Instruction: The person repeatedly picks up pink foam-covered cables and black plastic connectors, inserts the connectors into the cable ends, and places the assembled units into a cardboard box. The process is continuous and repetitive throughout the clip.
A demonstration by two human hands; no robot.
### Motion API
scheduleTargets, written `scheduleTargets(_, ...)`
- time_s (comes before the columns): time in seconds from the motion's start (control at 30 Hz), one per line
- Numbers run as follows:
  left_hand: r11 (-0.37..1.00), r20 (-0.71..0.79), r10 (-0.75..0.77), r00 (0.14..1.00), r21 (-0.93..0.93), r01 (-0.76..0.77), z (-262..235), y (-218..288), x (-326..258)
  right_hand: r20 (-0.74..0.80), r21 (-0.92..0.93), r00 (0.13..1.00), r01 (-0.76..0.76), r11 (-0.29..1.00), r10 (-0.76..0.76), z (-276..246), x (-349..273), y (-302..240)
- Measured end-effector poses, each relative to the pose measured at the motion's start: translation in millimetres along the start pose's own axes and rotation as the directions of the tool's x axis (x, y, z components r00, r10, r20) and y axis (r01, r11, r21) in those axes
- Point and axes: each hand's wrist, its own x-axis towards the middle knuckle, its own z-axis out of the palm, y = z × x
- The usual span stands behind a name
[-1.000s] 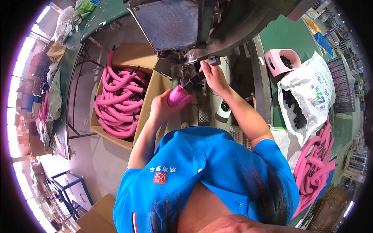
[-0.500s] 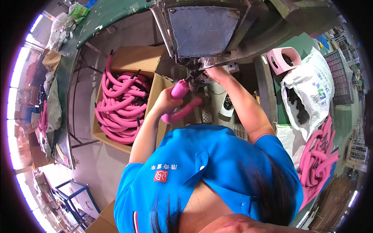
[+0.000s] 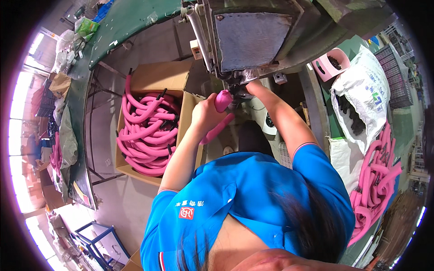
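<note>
A pink foam-covered tube (image 3: 223,100) is gripped in my left hand (image 3: 205,111), whose fingers wrap round it. Its upper end sits close under the head of a grey metal machine (image 3: 253,38). The other end of the tube hangs down below my hand. My right hand (image 3: 254,87) reaches in under the same machine head, beside a shiny metal part. The machine hides its fingers, so what they touch cannot be seen. Left of my left hand stands an open cardboard box (image 3: 158,72) holding several pink tubes (image 3: 149,131) with black ends.
On the right bench are a pink container (image 3: 322,67) of small black parts, a white sack (image 3: 368,86) with black pieces at its mouth, and a heap of pink tubes (image 3: 373,185). A green table (image 3: 131,22) runs along the far left. A blue metal frame (image 3: 97,239) stands lower left.
My left hand has raised the tube nearer the machine head; the dark piece seen at its upper end no longer shows. My right hand stays under the machine. The whole view has shifted slightly.
</note>
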Motion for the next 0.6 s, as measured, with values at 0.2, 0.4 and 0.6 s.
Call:
scheduleTargets(0.2, 0.998, 0.028, -0.024, 0.999, 0.052, 0.023, -7, 4, 6, -0.024, 0.017, 0.997, -0.080, 0.997, 0.080, -11, -3, -19)
scheduleTargets(0.4, 0.999, 0.060, -0.039, 0.997, 0.011, 0.038, -1, -3, 10, -0.074, 0.050, 0.985, -0.155, 0.987, 0.159, -15, 1, -17)
scheduleTargets(0.6, 0.999, 0.076, -0.002, 0.997, -0.047, 0.005, -6, -7, 11, -0.061, 0.141, 0.980, -0.181, 0.973, 0.192, -37, -2, -23)
